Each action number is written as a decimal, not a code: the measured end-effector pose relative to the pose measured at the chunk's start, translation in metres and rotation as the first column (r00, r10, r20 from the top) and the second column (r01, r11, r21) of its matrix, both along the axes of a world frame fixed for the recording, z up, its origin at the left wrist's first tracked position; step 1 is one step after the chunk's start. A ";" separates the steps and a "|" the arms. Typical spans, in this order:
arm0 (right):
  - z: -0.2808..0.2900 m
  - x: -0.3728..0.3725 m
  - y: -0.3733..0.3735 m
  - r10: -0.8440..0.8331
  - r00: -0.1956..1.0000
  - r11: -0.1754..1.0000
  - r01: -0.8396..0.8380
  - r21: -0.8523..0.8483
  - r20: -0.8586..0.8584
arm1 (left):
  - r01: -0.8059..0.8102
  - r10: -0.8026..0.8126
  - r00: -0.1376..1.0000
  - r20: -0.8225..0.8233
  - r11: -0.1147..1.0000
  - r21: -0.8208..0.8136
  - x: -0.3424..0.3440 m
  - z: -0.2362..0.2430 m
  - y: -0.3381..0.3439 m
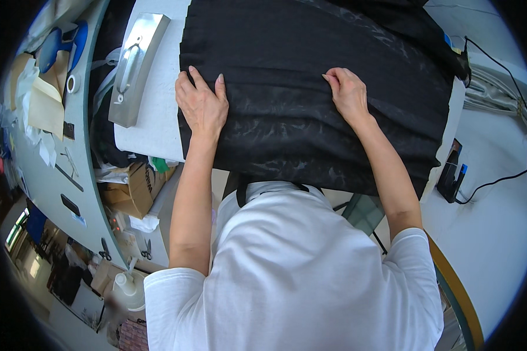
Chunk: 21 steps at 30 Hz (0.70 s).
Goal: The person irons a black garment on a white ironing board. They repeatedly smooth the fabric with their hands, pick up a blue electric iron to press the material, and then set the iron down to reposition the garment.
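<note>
Black fabric (298,41) with creases and faint pale marks covers most of a white padded board (148,143). My left hand (202,102) lies open on the fabric near its left edge, fingers apart and pointing away from me. Farther right, my right hand (348,93) is closed, its thumb and fingertips pinching the fabric at a horizontal crease. A silver metal block (136,70) with a handle rests on the white board, left of my left hand.
A grey-blue table (85,207) on the left holds papers (45,111), a roll of tape, scissors and a blue object. A cardboard box (123,193) sits below the board. On the right are a black-and-blue device (451,172), cables and a hose bundle (492,93).
</note>
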State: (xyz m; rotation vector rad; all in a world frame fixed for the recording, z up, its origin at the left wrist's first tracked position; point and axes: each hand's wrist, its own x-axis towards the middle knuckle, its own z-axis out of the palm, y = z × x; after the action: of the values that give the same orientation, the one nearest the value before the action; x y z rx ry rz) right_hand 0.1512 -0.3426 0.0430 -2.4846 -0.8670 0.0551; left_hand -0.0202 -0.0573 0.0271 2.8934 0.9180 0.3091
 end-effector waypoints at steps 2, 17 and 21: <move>-0.002 0.000 -0.001 -0.002 1.000 1.000 0.002 -0.003 0.001 | -0.001 0.001 1.000 -0.010 1.000 -0.007 0.000 0.000 0.000; -0.007 -0.003 -0.001 0.053 0.991 0.999 -0.052 -0.008 0.126 | -0.027 0.026 0.999 -0.024 0.999 -0.031 0.003 0.003 -0.001; -0.010 -0.005 -0.001 0.065 0.977 0.998 -0.060 -0.030 0.204 | -0.027 0.026 0.999 -0.033 0.999 -0.026 0.004 0.004 -0.001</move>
State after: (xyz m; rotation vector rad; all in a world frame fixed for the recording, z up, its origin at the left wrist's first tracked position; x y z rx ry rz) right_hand 0.1463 -0.3432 0.0331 -2.5160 -1.0342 -0.1742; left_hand -0.0163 -0.0580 0.0306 2.8725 0.9588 0.2500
